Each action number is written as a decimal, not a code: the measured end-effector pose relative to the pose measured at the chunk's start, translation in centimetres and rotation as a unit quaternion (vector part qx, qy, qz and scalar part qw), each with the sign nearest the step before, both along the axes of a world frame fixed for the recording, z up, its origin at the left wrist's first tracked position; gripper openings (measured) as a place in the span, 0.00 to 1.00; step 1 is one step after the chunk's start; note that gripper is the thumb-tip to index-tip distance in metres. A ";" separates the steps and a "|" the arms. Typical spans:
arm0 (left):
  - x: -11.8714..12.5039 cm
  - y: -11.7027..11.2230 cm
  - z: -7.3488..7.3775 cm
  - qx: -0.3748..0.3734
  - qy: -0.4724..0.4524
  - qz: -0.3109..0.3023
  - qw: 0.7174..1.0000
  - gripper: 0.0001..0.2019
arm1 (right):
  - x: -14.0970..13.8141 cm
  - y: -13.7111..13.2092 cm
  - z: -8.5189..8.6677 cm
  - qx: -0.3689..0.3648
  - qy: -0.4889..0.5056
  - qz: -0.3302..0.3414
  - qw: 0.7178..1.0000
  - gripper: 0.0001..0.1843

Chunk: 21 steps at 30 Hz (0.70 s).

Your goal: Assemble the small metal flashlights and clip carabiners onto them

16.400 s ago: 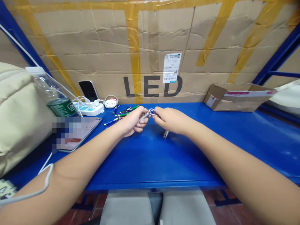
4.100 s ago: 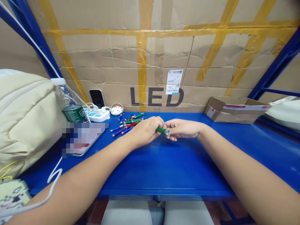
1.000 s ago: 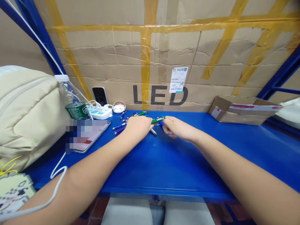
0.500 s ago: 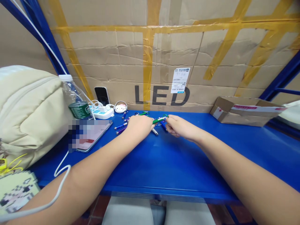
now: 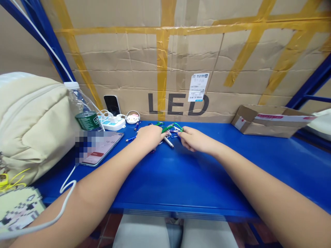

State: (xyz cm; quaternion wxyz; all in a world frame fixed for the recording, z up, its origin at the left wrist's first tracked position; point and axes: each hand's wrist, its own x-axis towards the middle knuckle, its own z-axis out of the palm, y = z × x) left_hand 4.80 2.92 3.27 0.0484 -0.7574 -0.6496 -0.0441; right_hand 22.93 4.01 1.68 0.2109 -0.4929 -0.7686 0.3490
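My left hand point(image 5: 151, 137) is closed around a slim green keychain flashlight point(image 5: 167, 128), whose end sticks out to the right. A green carabiner clip point(image 5: 178, 126) arches from that end, and the fingertips of my right hand point(image 5: 191, 138) pinch its far side. Under and between the hands lie several similar small flashlights with clips. A silver flashlight point(image 5: 169, 142) lies just below the green one. To the left of my left hand, a blue flashlight point(image 5: 131, 138) shows partly. The rest of the pile is mostly hidden by my hands.
On the left of the blue table point(image 5: 181, 182) are a phone point(image 5: 104, 151), a water bottle point(image 5: 86, 119), a power strip point(image 5: 113, 124) and a cream bag point(image 5: 36, 127). An open cardboard box point(image 5: 271, 122) stands at right. A large taped carton point(image 5: 124, 69) forms the back.
The green clip now shows as a wider loop between my hands. My left hand has shifted slightly left and covers the purple flashlights. My right hand has moved slightly lower.
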 end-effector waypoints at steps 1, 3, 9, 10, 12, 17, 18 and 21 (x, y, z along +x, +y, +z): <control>-0.7 0.4 0.1 0.006 -0.019 -0.001 1.000 0.27 | 0.2 0.3 -0.1 -0.012 0.006 -0.010 1.000 0.12; -2.2 1.3 0.1 0.006 -0.043 0.025 0.999 0.27 | 0.8 1.0 -0.4 -0.007 -0.011 -0.034 0.999 0.11; -5.9 4.0 -0.9 0.022 -0.038 0.087 0.995 0.21 | 3.3 3.8 -1.2 0.198 -0.146 -0.042 0.968 0.09; -6.2 4.3 -1.2 0.018 -0.038 0.089 0.995 0.20 | 3.5 4.0 -1.4 0.225 -0.158 -0.024 0.961 0.11; -6.5 4.8 -1.8 0.008 -0.041 0.086 0.995 0.18 | 3.6 4.1 -1.8 0.260 -0.179 0.016 0.949 0.15; -6.1 4.3 -1.5 0.065 -0.040 0.061 0.995 0.17 | 1.5 2.3 -2.7 0.314 -0.228 0.110 0.915 0.25; -6.0 4.0 -1.1 0.083 -0.030 0.040 0.995 0.16 | 0.9 1.8 -2.8 0.325 -0.233 0.135 0.907 0.26; -5.2 3.2 -0.2 0.064 -0.009 -0.079 0.995 0.12 | -0.5 0.8 -3.2 0.340 -0.247 0.187 0.888 0.26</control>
